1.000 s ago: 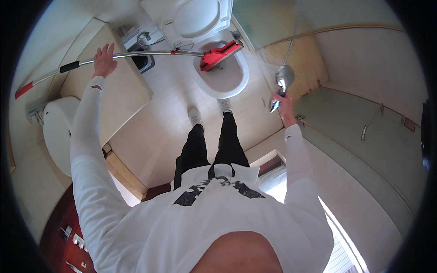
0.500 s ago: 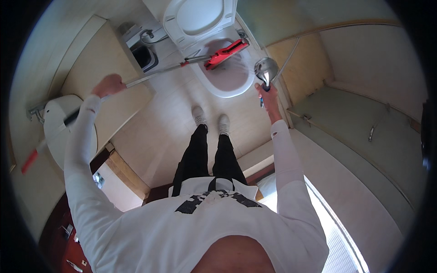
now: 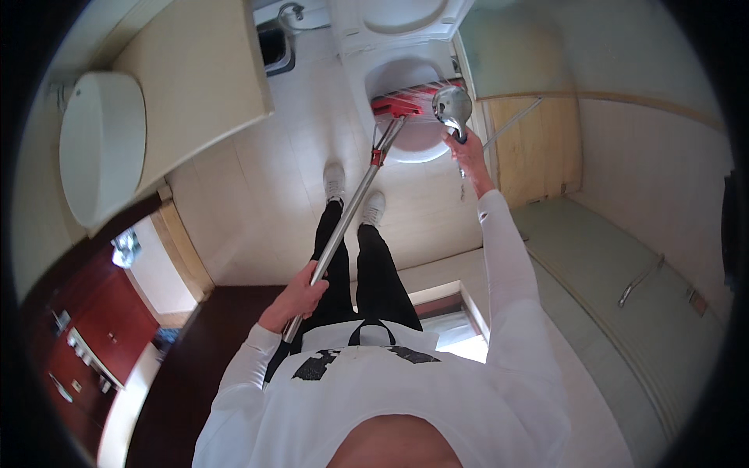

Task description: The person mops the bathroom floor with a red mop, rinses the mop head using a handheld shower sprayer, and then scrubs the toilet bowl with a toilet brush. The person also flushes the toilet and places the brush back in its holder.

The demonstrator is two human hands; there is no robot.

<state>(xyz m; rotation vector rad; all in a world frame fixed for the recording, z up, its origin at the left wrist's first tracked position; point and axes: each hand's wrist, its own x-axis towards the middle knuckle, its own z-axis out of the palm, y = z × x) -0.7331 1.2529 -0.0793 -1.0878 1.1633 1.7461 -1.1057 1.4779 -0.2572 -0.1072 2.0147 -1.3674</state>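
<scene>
1. Our left hand [image 3: 303, 296] wraps the mop pole [image 3: 347, 214], held aslant, apparently so the red mop head [image 3: 399, 104] sits in the toilet bowl [image 3: 421, 147].
2. Our right hand [image 3: 469, 156] grips the shower head [image 3: 452, 107] beside it, spray [image 3: 427, 92] crossing the red, seemingly angled so runoff drops inside.
3. The raised lid [image 3: 402, 12] likely keeps the opening accessible.

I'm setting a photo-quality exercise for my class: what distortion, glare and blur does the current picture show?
Head view: edges bow toward the rim, corners are black; a patch beside the right sleeve glares white; highlights mark the shower head; water streaks partly blur the red mop head.
</scene>
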